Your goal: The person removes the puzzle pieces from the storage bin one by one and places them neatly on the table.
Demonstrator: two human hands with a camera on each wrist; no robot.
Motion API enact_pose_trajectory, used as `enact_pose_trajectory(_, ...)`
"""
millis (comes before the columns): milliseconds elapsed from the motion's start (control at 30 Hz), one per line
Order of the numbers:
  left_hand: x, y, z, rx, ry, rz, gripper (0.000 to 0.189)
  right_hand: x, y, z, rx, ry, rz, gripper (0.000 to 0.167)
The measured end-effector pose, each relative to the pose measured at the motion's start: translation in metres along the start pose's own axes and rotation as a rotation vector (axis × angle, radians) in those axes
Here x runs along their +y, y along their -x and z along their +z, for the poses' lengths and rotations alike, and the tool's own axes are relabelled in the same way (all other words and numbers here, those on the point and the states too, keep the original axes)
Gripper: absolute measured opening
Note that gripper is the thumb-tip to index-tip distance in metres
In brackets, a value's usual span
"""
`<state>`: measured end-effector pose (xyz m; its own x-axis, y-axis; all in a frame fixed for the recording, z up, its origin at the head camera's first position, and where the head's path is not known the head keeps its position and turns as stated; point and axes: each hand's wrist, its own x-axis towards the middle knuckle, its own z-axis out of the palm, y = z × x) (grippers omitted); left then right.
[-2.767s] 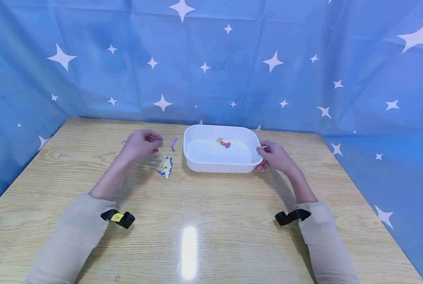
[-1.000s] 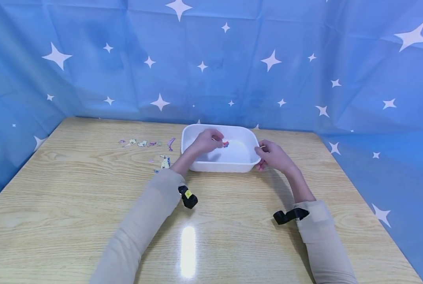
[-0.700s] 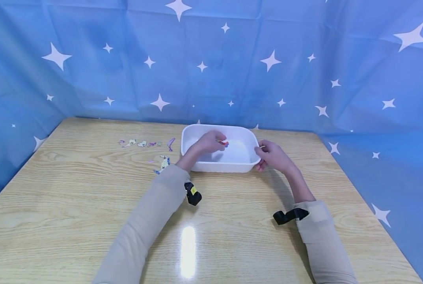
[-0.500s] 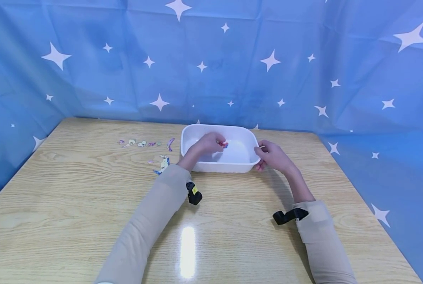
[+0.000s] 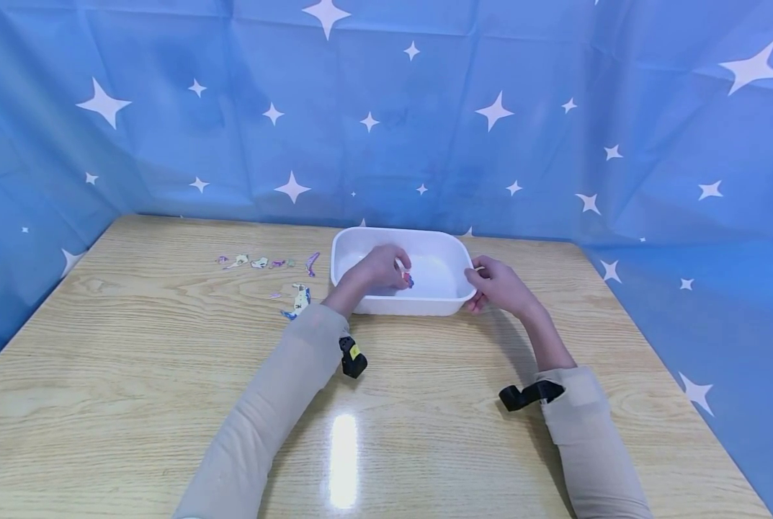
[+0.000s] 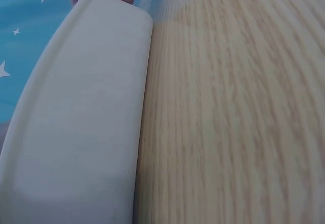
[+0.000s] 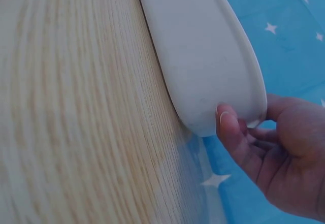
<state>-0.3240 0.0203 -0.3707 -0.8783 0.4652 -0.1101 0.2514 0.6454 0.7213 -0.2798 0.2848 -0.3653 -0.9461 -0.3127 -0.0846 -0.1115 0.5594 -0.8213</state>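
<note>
In the head view my left hand [image 5: 384, 267] reaches over the near left wall into a white plastic tub [image 5: 434, 307]. Its thumb and index finger curve about a small, flat red-and-blue piece [image 5: 408, 279], partly covered by the fingers. The left wrist view does not show that piece; the tub's outer wall [image 6: 86, 102] fills its left side. My right hand [image 5: 499, 285] grips the tub's right end, thumb over the rim. In the right wrist view, fingertips [image 7: 228, 125] of that hand press the outer wall beneath the rim.
Several small flat cut-out pieces, among them a purple curved one [image 5: 312, 264] and a larger pale-and-blue one [image 5: 301, 299], lie left of the tub on the wooden table [image 5: 230, 404]. A blue star-patterned curtain [image 5: 386, 108] hangs behind the table.
My left hand has moved from the loose pieces on the left into the tub. Over the last half second the red-and-blue piece has shifted toward the tub's near side. My right hand stays put.
</note>
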Motion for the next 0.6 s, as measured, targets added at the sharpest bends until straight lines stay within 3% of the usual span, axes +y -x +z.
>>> enact_pose_trajectory(300, -0.0004, 0.0002, 0.0005, -0.006, 0.068, 0.028, 0.008, -0.0002, 0.0008, -0.0001, -0.002, -0.003, 0.003, 0.040)
enact_pose_trajectory(600, 0.0039, 0.0029, -0.0022, 0.069, 0.085, 0.067, 0.014, -0.0021, 0.0023, 0.0004, -0.001, -0.005, 0.003, 0.041)
